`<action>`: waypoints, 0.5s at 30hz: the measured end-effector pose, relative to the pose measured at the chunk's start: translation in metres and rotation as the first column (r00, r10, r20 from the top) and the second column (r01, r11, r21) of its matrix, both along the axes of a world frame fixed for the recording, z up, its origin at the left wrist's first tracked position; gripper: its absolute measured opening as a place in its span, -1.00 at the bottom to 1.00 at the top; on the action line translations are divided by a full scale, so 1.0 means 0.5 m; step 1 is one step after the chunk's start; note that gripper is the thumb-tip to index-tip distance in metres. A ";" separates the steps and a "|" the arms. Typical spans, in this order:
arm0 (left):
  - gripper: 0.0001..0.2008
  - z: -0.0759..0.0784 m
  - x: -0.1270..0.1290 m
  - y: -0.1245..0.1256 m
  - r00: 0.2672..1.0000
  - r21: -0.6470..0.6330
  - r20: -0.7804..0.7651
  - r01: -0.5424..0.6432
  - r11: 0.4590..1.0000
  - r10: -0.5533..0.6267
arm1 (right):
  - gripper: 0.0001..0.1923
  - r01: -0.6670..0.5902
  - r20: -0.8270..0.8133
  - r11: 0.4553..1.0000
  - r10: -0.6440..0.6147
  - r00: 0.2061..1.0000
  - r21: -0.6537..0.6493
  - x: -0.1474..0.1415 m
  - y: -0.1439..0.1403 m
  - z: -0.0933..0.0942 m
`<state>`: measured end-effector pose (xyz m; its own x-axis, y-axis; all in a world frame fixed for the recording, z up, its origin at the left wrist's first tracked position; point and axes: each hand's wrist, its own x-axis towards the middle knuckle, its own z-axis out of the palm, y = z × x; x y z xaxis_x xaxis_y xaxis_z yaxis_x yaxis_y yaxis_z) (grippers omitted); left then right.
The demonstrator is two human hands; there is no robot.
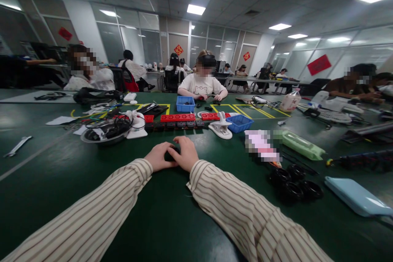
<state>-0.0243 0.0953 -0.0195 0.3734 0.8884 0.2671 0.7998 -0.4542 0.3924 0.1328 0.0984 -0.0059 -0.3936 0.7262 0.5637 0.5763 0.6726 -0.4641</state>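
My left hand point(159, 157) and my right hand point(186, 153) meet on the green table point(159, 217), both closed around a small black object point(170, 154) that shows only between the fingers. Both arms wear striped sleeves. Beyond the hands lies a row of red and black blocks point(178, 120). A white clamp-like device point(220, 127) sits to the right of that row.
Two blue bins point(185, 104) point(239, 123), a bowl of cables point(106, 132), black rings point(294, 182), a green case point(299, 144), a light blue case point(357, 196) and a wrench point(16, 146) lie around. A person in white sits opposite; others sit at the sides.
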 end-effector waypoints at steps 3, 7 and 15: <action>-0.50 0.005 0.008 -0.007 0.995 0.037 -0.077 -0.061 0.997 0.064 | -0.69 0.062 0.009 0.998 -0.062 0.998 -0.007 -0.002 0.001 0.000; -0.61 0.010 0.016 -0.008 0.985 0.060 -0.145 -0.082 0.995 0.090 | -0.70 0.093 0.077 0.996 -0.091 0.993 -0.010 -0.003 0.004 -0.003; -0.62 0.003 0.000 0.005 0.996 0.043 -0.082 0.022 0.999 -0.018 | -0.89 -0.083 0.110 0.996 0.080 0.991 0.025 -0.002 0.006 -0.001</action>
<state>-0.0241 0.0977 -0.0178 0.4132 0.8685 0.2737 0.8189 -0.4859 0.3055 0.1320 0.1012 -0.0066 -0.5111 0.6726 0.5351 0.5648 0.7321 -0.3808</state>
